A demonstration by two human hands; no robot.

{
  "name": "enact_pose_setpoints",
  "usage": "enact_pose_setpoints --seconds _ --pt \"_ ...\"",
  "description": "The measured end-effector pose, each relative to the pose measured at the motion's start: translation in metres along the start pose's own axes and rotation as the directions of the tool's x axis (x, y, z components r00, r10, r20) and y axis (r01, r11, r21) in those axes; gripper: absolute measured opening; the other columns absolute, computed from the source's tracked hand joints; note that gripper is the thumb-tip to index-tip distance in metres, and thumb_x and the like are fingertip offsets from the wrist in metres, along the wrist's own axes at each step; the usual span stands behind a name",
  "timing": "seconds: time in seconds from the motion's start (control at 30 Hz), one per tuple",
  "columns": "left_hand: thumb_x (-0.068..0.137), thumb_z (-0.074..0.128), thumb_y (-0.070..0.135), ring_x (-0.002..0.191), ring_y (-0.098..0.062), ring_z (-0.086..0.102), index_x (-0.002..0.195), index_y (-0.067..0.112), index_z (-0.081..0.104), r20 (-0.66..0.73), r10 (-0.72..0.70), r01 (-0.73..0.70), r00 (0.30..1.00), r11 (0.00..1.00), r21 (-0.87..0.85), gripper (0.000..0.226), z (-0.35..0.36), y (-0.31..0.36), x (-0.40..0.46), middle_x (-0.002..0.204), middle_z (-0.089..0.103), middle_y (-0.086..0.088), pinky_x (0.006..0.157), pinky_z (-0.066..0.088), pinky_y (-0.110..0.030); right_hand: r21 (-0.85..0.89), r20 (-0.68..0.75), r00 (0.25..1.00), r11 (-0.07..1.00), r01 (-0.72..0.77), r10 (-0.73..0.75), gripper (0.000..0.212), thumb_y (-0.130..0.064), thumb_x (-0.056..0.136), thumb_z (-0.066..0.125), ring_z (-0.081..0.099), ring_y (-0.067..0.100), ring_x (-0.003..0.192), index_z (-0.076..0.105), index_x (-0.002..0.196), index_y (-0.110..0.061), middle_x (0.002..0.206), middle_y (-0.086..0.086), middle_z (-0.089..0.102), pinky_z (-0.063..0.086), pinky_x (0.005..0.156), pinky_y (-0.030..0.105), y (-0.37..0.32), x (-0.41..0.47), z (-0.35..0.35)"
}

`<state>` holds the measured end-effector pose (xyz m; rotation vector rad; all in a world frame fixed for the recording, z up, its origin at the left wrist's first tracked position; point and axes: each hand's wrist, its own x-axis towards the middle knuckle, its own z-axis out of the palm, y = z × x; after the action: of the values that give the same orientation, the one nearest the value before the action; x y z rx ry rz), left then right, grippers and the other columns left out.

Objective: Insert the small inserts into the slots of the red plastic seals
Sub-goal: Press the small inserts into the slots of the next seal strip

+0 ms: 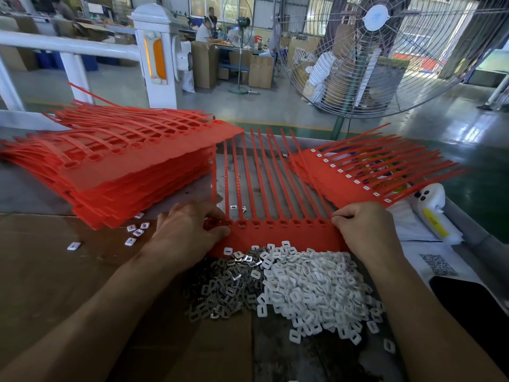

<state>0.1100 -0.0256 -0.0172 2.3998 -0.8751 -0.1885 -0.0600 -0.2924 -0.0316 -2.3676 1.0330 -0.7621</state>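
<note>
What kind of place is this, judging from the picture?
Probably a factory assembly floor: stacked sheets of red plastic seals on a workbench, heaps of small inserts for fitting, a large industrial fan, and cardboard cartons behind.

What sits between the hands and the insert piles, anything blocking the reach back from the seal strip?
Nothing visible. The left hand and right hand hold the ends of the red seal strip, and the grey inserts and white inserts lie heaped right against its near edge, open from above.
</note>
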Motion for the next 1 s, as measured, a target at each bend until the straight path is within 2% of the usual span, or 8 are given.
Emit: enact_pose_setpoints --seconds 0.07,0.17,0.37,0.57,0.67,0.83,0.9,1.0 --pt "0.089 0.067 0.054 0.115 -0.012 0.052 0.106 0.047 0.065 -0.003 0.002 -0.002 1.0 1.0 -0.003 0.019 0.0 0.0 0.0 0.115 0.058 0.018 0.107 0.04 -0.048 -0.022 0.003 1.0 1.0 0.019 -0.019 0.012 -0.013 0.092 0.071 0.057 -0.005 0.067 0.082 0.098 -0.014 0.087 -0.005 0.077 0.039 0.06 0.011 0.0 0.0 0.0" --pt "0.088 0.068 0.054 0.116 -0.012 0.052 0.104 0.048 0.065 -0.003 -0.003 0.003 1.0 1.0 -0.009 0.017 0.0 0.001 0.0 0.116 0.058 0.018 0.108 0.04 -0.049 -0.02 0.015 1.0 1.0 0.021 -0.02 0.013 -0.014 0.093 0.071 0.055 -0.005 0.068 0.082 0.1 -0.014 0.097 -0.001 0.079 0.041 0.064 0.017 0.0 0.0 -0.001" --pt "0.088 0.069 0.053 0.115 -0.013 0.053 0.107 0.045 0.067 -0.012 -0.013 0.013 1.0 1.0 -0.016 0.021 0.0 0.002 -0.001 0.111 0.058 0.017 0.106 0.042 -0.05 0.018 0.015 1.0 1.0 0.0 0.0 0.02 -0.012 0.097 0.065 0.05 -0.012 0.07 0.08 0.109 -0.014 0.111 -0.001 0.077 0.033 0.063 0.006 0.003 -0.002 -0.006" --pt "0.089 0.068 0.052 0.114 -0.012 0.052 0.101 0.049 0.064 -0.003 -0.007 0.007 1.0 1.0 -0.02 0.014 -0.001 0.003 -0.002 0.11 0.056 0.018 0.107 0.041 -0.05 -0.004 0.053 0.998 1.0 -0.022 0.022 0.022 -0.01 0.097 0.06 0.061 0.002 0.068 0.081 0.103 -0.017 0.092 -0.006 0.074 0.04 0.057 0.017 -0.001 -0.005 -0.014" --pt "0.089 0.068 0.052 0.114 -0.012 0.052 0.101 0.049 0.064 0.001 -0.007 0.007 1.0 1.0 -0.023 0.014 -0.002 0.003 -0.002 0.11 0.055 0.019 0.107 0.041 -0.05 -0.024 0.084 0.996 1.0 -0.015 0.017 0.022 -0.01 0.096 0.062 0.06 0.001 0.065 0.082 0.101 -0.018 0.085 -0.01 0.072 0.037 0.055 0.016 -0.003 -0.007 -0.016" --pt "0.088 0.069 0.052 0.112 -0.012 0.054 0.1 0.049 0.064 -0.02 -0.005 0.004 1.0 1.0 -0.016 0.014 -0.002 0.004 -0.003 0.109 0.058 0.018 0.108 0.04 -0.049 -0.058 0.115 0.993 0.998 0.019 -0.012 0.024 -0.009 0.095 0.061 0.054 -0.006 0.074 0.081 0.106 -0.017 0.111 -0.003 0.077 0.037 0.066 0.007 -0.005 -0.008 -0.018" --pt "0.088 0.069 0.051 0.112 -0.013 0.054 0.099 0.049 0.063 -0.021 -0.001 0.001 1.0 1.0 -0.015 0.012 -0.003 0.005 -0.003 0.109 0.059 0.017 0.108 0.039 -0.049 -0.076 0.133 0.991 0.997 0.034 -0.023 0.025 -0.009 0.095 0.061 0.06 0.0 0.082 0.081 0.108 -0.017 0.114 -0.003 0.076 0.044 0.071 0.013 -0.006 -0.009 -0.018" --pt "0.088 0.069 0.051 0.112 -0.013 0.054 0.102 0.047 0.065 -0.026 -0.002 0.002 1.0 1.0 -0.012 0.014 -0.003 0.005 -0.003 0.11 0.059 0.017 0.107 0.039 -0.049 -0.107 0.149 0.988 0.993 0.043 -0.027 0.025 -0.011 0.095 0.061 0.066 0.01 0.096 0.08 0.109 -0.021 0.115 -0.005 0.076 0.053 0.086 0.029 -0.006 -0.011 -0.018"
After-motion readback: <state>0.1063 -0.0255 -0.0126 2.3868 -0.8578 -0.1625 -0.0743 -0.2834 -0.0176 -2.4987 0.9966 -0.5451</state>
